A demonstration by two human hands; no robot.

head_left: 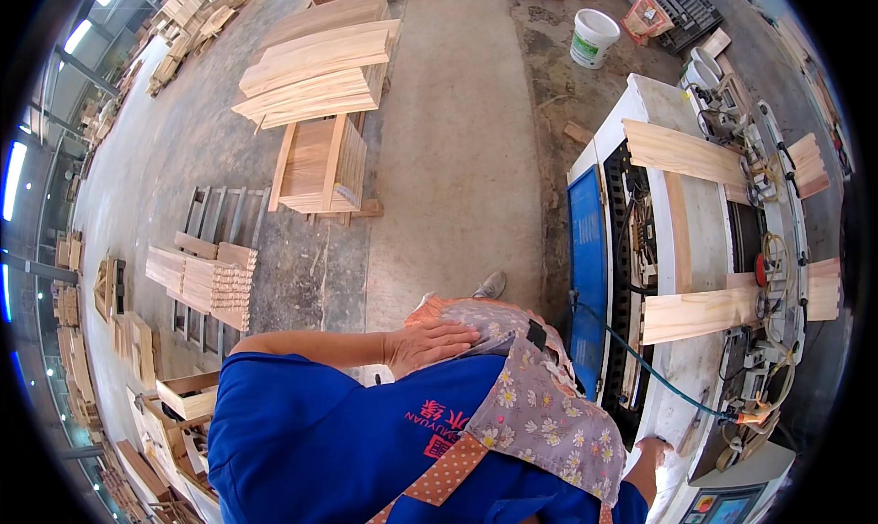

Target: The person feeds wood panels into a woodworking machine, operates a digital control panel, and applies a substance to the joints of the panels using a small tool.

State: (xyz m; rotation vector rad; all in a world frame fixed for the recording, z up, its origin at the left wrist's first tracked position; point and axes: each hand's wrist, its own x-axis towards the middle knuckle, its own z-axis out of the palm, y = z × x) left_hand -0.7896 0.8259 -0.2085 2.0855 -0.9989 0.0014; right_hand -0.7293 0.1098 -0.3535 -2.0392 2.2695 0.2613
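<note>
My left hand [430, 344] lies flat on the flowered apron [544, 405] at my waist, fingers stretched out, holding nothing. Down at the lower right, my right hand [652, 453] is at the white edge of a machine [690, 259]; its fingers are mostly hidden, so its grip cannot be made out. Two pale wooden boards lie across the machine, a nearer board [700, 315] and a farther board [681, 151], both running under the rail [786, 195] with its hoses and fittings. A teal hose [640, 359] crosses from the blue panel [585, 277] toward the rail.
Wooden panels [315, 67] are stacked ahead on the left, beyond a wooden crate-like stack [320, 167]. Nearer left, wood pieces [206, 277] rest on a metal rack [219, 213]. A white bucket [594, 37] stands far right. A control screen [722, 506] sits at the lower right.
</note>
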